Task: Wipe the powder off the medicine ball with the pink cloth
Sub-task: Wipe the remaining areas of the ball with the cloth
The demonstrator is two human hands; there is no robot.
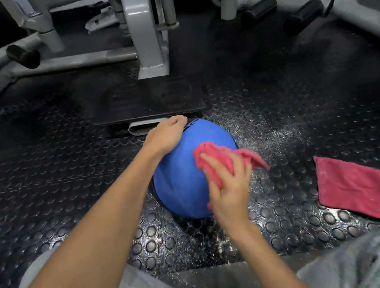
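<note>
Currently: wiping the ball, near right flank

**Position.** Ball (181, 185) sits on the studded floor (64, 177), between the person's knees and a grey machine frame (144, 25). Left hand (165, 136) lies over its far upper left, with the fingers (177, 120) curled across the top to steady it. Right hand (229, 187) presses the bunched cloth (213, 156) against the near right flank. Its fingers are closed on the folds, and a loose tail hangs to the right. A spare cloth (352, 187) lies flat on the floor, well apart to the right. Powder (270, 135) speckles the floor right of the ball.

**Procedure.**
- Stroke in one direction, away from cleaned areas, with firm, even pressure.
- Brace the ball against rolling with the left hand.
- Turn the ball to expose the underside and far side.
- Refold the cloth to a fresh face as it loads.

The blue surface looks mostly clean, though motion blur makes fine residue hard to judge.
</note>
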